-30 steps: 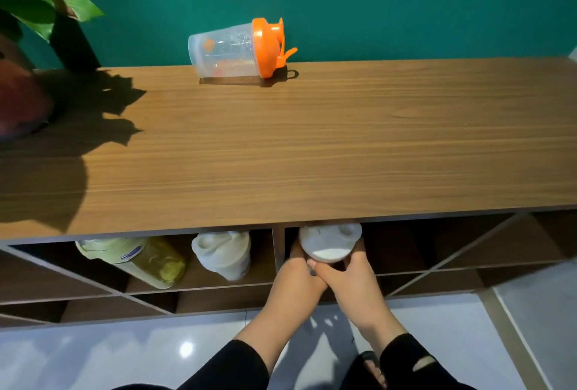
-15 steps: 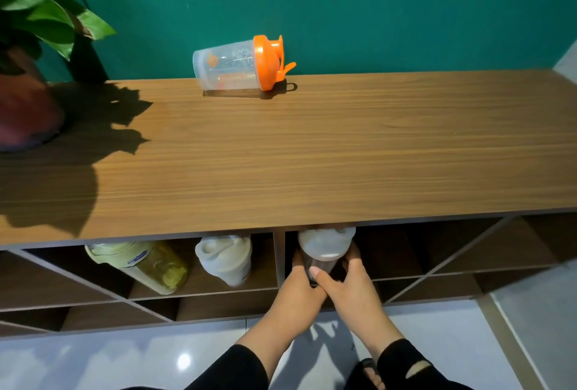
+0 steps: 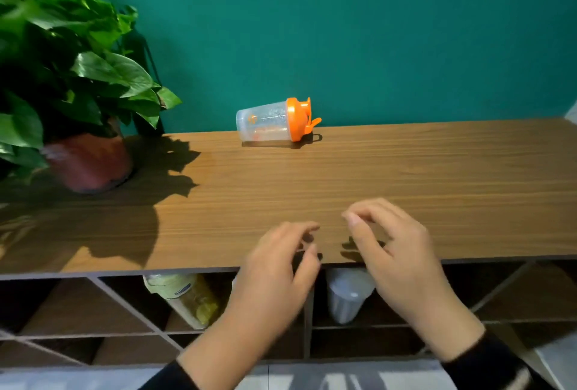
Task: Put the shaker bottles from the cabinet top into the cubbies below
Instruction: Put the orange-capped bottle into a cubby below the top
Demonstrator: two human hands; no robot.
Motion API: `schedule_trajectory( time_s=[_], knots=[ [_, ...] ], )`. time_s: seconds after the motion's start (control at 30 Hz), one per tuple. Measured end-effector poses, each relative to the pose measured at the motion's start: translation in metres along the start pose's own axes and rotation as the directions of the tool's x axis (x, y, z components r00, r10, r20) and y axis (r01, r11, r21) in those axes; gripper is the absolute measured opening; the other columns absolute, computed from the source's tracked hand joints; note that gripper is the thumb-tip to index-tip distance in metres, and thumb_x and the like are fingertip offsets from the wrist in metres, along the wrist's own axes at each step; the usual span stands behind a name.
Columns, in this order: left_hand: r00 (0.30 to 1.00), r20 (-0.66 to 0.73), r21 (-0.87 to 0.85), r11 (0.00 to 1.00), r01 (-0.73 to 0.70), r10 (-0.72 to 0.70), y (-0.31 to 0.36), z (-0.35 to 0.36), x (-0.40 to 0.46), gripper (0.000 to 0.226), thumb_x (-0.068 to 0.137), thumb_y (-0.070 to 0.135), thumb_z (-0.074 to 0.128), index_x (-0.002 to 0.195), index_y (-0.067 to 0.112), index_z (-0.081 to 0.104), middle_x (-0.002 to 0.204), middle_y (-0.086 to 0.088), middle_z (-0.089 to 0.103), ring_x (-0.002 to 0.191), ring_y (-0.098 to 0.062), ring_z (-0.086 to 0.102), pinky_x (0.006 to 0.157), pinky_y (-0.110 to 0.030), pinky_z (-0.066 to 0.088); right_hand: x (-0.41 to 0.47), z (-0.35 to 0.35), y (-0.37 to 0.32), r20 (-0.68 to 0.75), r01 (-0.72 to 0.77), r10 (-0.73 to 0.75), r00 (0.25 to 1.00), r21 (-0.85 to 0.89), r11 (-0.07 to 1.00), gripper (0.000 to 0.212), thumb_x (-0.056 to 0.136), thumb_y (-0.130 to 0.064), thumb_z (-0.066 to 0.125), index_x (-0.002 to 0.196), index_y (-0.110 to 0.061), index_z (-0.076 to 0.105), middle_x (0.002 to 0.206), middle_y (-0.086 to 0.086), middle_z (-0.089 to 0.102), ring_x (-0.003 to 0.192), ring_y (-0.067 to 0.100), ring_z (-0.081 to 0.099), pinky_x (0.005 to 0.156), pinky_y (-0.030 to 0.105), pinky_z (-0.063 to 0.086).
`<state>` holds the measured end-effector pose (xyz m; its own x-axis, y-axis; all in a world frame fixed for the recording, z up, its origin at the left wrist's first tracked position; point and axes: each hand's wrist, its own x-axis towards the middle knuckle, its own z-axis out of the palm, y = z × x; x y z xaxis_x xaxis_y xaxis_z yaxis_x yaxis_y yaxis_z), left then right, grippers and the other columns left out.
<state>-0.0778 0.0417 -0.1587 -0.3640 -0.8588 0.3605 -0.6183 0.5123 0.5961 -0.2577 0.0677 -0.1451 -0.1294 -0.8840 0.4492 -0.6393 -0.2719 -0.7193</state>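
Hands empty, left hand [image 3: 274, 267] and right hand [image 3: 396, 255] with fingers loosely curled above cabinet top [image 3: 437, 177], orange-lidded shaker bottle [image 3: 274, 120] on its side near wall, grey shaker [image 3: 346, 296] in cubby below.

Both my hands are bare, no gloves, no rings or watch afaik. Left hand [image 3: 274, 267] and right hand [image 3: 396, 258] come out of long black sleeves, one per arm, cuffs ending right at the wrists. Fabric looks plain, no logo or print I can make out tbh. Short nails. Edges are kinda blurry so can't tell much more.
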Motion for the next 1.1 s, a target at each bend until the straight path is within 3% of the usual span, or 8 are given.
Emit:
schedule_trajectory(
  time_s=[0.1,0.2,0.47,0.63,0.8,0.97,1.03,1.1],
  knots=[
    [0.996,-0.086,0.11,0.994,0.014,-0.005,-0.019,-0.006,0.05,0.043,0.093,0.029,0.057,0.135,0.03,0.047,0.125,0.015,0.054,0.118,0.002,0.046,0.102,-0.024,0.043,0.057,0.027,0.032,0.16,-0.123,0.146,0.976,-0.147,0.982,0.037,0.101,-0.036,0.048,0.134,-0.024,0.058,0.136,-0.008,0.058,0.127,0.008,0.051,0.11,0.031,0.041],
    [0.992,-0.127,0.228,0.972,0.052,-0.023,-0.043,-0.006,0.093,0.052,0.091,0.03,0.059,0.14,0.028,0.042,0.138,0.008,0.05,0.128,-0.01,0.044,0.11,-0.038,0.04,0.08,0.051,0.055,0.285,-0.09,0.22,0.933,-0.409,0.908,0.055,0.101,-0.048,0.04,0.151,-0.024,0.04,0.159,-0.003,0.038,0.147,0.014,0.031,0.12,0.034,0.02],
    [0.994,-0.091,0.589,0.808,0.005,0.06,-0.1,-0.012,0.211,0.084,0.08,0.058,0.062,0.147,0.018,0.029,0.147,-0.008,0.044,0.135,-0.027,0.04,0.109,-0.051,0.036,0.091,0.064,0.058,0.295,0.005,0.185,0.937,-0.544,0.839,0.063,0.1,-0.056,0.027,0.154,-0.023,0.034,0.165,-0.002,0.024,0.153,0.015,0.016,0.125,0.045,0.01],
    [0.985,0.17,0.708,0.696,-0.121,-0.001,-0.111,-0.015,0.265,0.105,0.07,0.069,0.066,0.149,0.018,0.022,0.147,-0.014,0.044,0.13,-0.033,0.046,0.103,-0.052,0.045,0.092,0.066,0.061,0.27,-0.003,0.175,0.947,-0.536,0.844,0.062,0.1,-0.054,0.031,0.152,-0.022,0.037,0.165,0.0,0.026,0.153,0.018,0.017,0.125,0.047,0.011],
    [0.987,0.136,0.658,0.752,-0.027,-0.083,-0.107,-0.013,0.279,0.095,0.06,0.054,0.081,0.137,0.018,0.037,0.122,-0.017,0.051,0.105,-0.038,0.057,0.088,-0.052,0.053,0.093,0.067,0.063,0.257,-0.016,0.171,0.951,-0.511,0.86,0.061,0.1,-0.053,0.033,0.15,-0.019,0.04,0.164,0.001,0.028,0.153,0.018,0.018,0.125,0.046,0.008],
    [0.999,0.053,0.618,0.786,-0.023,-0.012,-0.095,-0.01,0.245,0.08,0.06,0.055,0.072,0.124,0.017,0.041,0.11,-0.013,0.063,0.093,-0.034,0.061,0.078,-0.045,0.053,0.09,0.062,0.057,0.206,-0.073,0.18,0.962,-0.441,0.895,0.066,0.097,-0.06,0.037,0.149,-0.019,0.04,0.159,0.001,0.039,0.15,0.016,0.025,0.125,0.043,0.012],
    [1.0,-0.005,0.449,0.894,0.011,-0.009,-0.076,-0.014,0.224,0.082,0.063,0.052,0.073,0.128,0.018,0.039,0.119,-0.012,0.06,0.104,-0.032,0.058,0.085,-0.046,0.052,0.091,0.056,0.052,0.2,-0.144,0.22,0.955,-0.335,0.931,0.073,0.093,-0.065,0.043,0.152,-0.024,0.034,0.157,-0.001,0.043,0.148,0.018,0.03,0.124,0.044,0.016],
    [0.999,-0.037,0.249,0.968,0.021,-0.012,-0.046,-0.018,0.198,0.089,0.065,0.048,0.08,0.136,0.02,0.034,0.131,-0.007,0.054,0.117,-0.026,0.054,0.095,-0.044,0.049,0.087,0.046,0.047,0.195,-0.273,0.275,0.942,-0.036,0.961,0.081,0.085,-0.069,0.052,0.153,-0.034,0.027,0.156,-0.007,0.042,0.145,0.017,0.034,0.12,0.05,0.027]
  ],
)
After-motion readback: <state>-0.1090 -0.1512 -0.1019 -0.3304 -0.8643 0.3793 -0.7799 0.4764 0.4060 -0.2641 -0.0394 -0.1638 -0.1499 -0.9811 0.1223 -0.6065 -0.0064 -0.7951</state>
